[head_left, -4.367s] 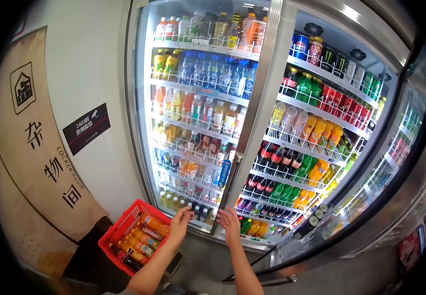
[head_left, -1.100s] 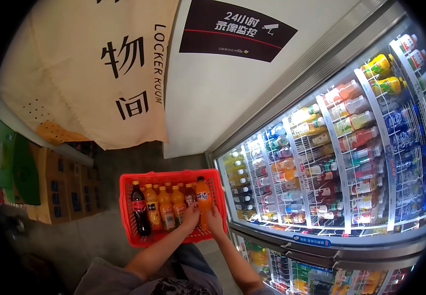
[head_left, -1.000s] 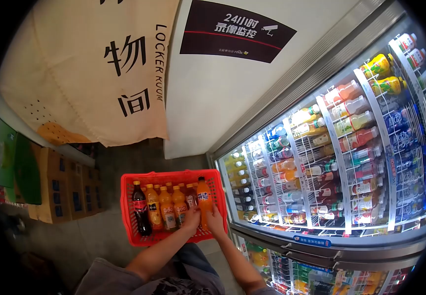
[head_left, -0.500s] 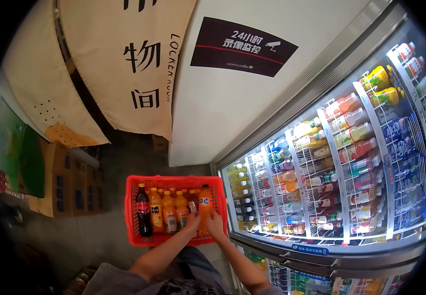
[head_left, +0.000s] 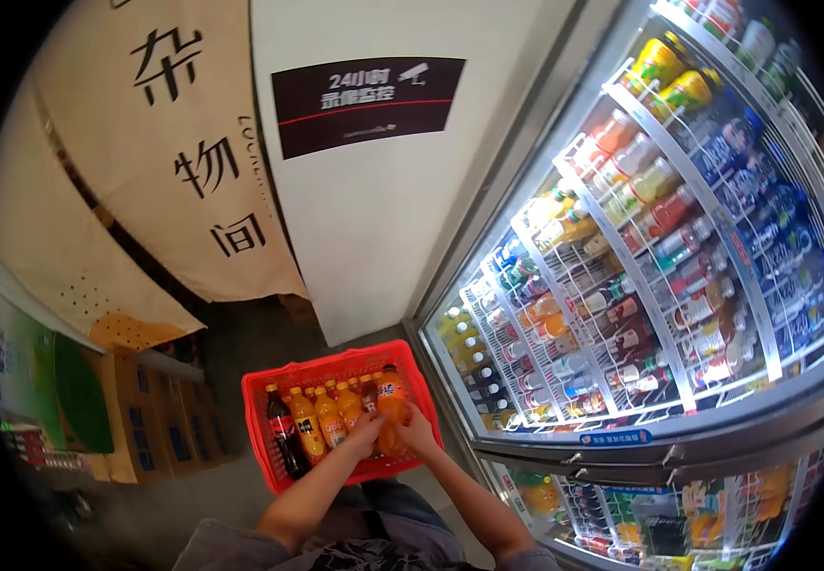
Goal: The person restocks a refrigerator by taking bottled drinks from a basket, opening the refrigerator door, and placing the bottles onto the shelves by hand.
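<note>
While right hand (head_left: 417,433) grasps rounded orange bottle (head_left: 390,403) in perforated plastic basket (head_left: 257,430), left hand (head_left: 363,436) curls alongside, grip unclear.

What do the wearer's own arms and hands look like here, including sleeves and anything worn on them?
The left hand and right hand are bare, with no gloves, watch or bracelet to be seen. Both forearms are uncovered too. Grey sleeves cover the upper arms, part of a grey top with a dark print on the front. Rings are too small to rule out.
</note>
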Tool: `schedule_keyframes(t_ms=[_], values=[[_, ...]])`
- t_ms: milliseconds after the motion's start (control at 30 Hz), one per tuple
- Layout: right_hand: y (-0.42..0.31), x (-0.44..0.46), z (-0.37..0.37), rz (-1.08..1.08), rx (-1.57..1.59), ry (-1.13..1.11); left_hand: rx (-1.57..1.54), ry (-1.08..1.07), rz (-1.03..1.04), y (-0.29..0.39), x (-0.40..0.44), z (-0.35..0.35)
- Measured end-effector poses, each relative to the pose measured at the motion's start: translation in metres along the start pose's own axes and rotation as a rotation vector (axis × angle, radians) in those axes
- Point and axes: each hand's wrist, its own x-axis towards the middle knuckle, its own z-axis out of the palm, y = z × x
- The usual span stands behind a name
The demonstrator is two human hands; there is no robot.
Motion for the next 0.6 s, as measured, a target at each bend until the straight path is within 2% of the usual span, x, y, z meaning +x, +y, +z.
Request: schedule_keyframes(t_ms=[67, 100, 167, 300, 367, 500, 600], values=[[0.003, -0.006, -0.001, -0.005, 0.072, -0.086, 0.049, 0.056, 0.102, -0.012, 0.005, -0.009], [0.0, -0.012, -0.002, -0.003, 0.085, -0.074, 0.066, 0.052, 0.101, -0.005, -0.007, -0.008], [-0.008, -0.025, -0.002, -0.073, 0.358, -0.166, 0.231, 0.001, 0.087, 0.017, -0.045, -0.005], [-0.016, -0.04, 0.009, -0.129, 0.54, -0.157, 0.327, 0.023, 0.128, 0.031, -0.063, -0.02], [-0.025, -0.049, 0.011, -0.201, 0.591, -0.172, 0.302, -0.03, 0.203, 0.047, -0.091, -0.01], [-0.06, -0.077, 0.003, -0.233, 0.609, -0.106, 0.457, -0.109, 0.279, 0.057, -0.105, -0.021], [-0.065, -0.095, 0.007, -0.315, 0.713, -0.125, 0.407, -0.304, 0.353, 0.059, -0.122, -0.027]])
